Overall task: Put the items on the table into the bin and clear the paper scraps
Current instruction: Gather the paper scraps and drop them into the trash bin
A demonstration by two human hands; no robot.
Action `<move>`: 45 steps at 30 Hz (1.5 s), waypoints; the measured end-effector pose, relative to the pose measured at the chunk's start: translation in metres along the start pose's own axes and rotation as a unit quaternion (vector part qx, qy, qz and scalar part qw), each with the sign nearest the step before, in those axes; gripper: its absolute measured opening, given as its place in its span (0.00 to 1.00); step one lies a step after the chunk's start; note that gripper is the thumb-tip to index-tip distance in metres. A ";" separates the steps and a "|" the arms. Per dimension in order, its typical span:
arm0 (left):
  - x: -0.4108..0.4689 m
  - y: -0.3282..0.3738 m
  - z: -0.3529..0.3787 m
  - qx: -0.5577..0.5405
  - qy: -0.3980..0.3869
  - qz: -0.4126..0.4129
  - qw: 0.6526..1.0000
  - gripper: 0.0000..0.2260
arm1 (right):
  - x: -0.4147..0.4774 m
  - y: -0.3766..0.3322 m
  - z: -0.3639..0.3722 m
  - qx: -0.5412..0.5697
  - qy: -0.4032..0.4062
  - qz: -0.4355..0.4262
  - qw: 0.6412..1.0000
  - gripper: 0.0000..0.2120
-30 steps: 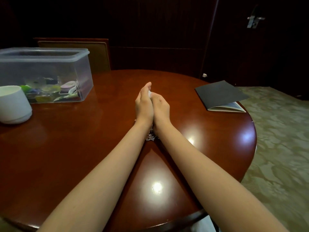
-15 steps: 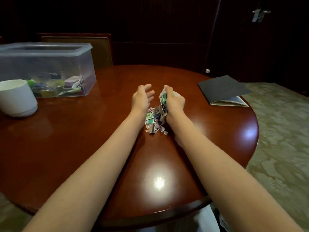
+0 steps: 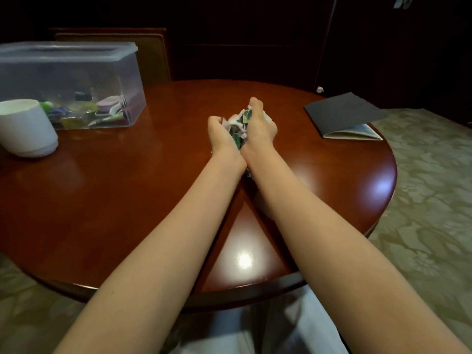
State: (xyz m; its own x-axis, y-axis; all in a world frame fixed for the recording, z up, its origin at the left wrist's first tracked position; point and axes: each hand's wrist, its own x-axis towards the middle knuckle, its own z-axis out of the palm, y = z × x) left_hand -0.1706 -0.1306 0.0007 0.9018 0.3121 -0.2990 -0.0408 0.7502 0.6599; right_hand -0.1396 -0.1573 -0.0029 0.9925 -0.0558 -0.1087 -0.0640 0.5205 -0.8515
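A bunch of torn paper scraps (image 3: 238, 129), white with green print, is squeezed between my two hands above the middle of the round wooden table (image 3: 127, 195). My left hand (image 3: 220, 132) curls around the scraps from the left. My right hand (image 3: 260, 126) grips them from the right, thumb up. A few scraps (image 3: 249, 172) peek out under my wrists on the table. The clear plastic bin (image 3: 76, 80) stands at the back left with several small coloured items inside.
A white cup (image 3: 25, 127) stands in front of the bin at the left edge. A dark booklet (image 3: 342, 114) lies at the table's right rim. A chair back (image 3: 153, 54) stands behind the table. Patterned carpet lies to the right.
My hands went from pressed flat together to apart over the pile. They have now closed around the scraps and lifted most of them off the table.
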 end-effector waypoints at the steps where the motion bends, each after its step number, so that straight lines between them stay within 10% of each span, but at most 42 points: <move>1: -0.001 -0.001 -0.002 -0.028 -0.008 -0.008 1.000 0.13 | 0.001 0.002 -0.001 -0.033 -0.002 -0.021 0.999 0.14; 12: -0.015 -0.013 0.022 -0.096 -0.059 -0.032 0.993 0.13 | 0.001 -0.019 -0.020 -0.380 -0.072 -0.251 0.888 0.15; 45: -0.044 -0.309 0.120 0.046 -0.192 -0.307 0.931 0.14 | 0.007 -0.085 -0.317 -0.335 0.321 -0.219 0.859 0.20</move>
State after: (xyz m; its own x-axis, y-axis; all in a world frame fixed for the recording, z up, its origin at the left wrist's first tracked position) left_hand -0.1457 -0.4460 -0.1075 0.8310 -0.4034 -0.3830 0.5542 0.6594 0.5080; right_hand -0.1600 -0.4724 -0.0940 0.6889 -0.6905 0.2206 0.0428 -0.2650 -0.9633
